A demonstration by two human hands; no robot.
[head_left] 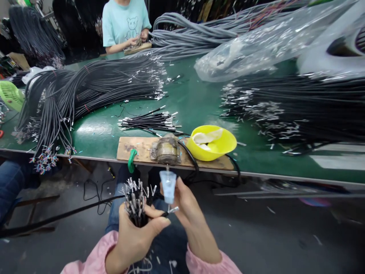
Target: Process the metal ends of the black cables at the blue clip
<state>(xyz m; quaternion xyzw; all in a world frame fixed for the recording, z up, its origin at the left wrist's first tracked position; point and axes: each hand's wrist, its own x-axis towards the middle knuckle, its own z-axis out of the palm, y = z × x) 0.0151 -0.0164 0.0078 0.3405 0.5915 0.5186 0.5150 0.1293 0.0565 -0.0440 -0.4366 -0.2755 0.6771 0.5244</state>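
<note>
My left hand is closed around a bundle of black cables whose stripped, silvery ends point up. Between its thumb and forefinger one black cable is pinched, with its pale wire end sticking out to the right. Just above that end is a translucent light-blue cone, fixed to the shaft of a small, grimy motor. Beside the cone, on its right, my right hand is raised with the thumb up. The cone hides most of its fingers, so its grip does not show.
The motor sits on a wooden board at the green table's edge, beside a yellow bowl and green clamp. Short black cables lie behind. Larger cable bundles fill both sides. Across the table stands another person.
</note>
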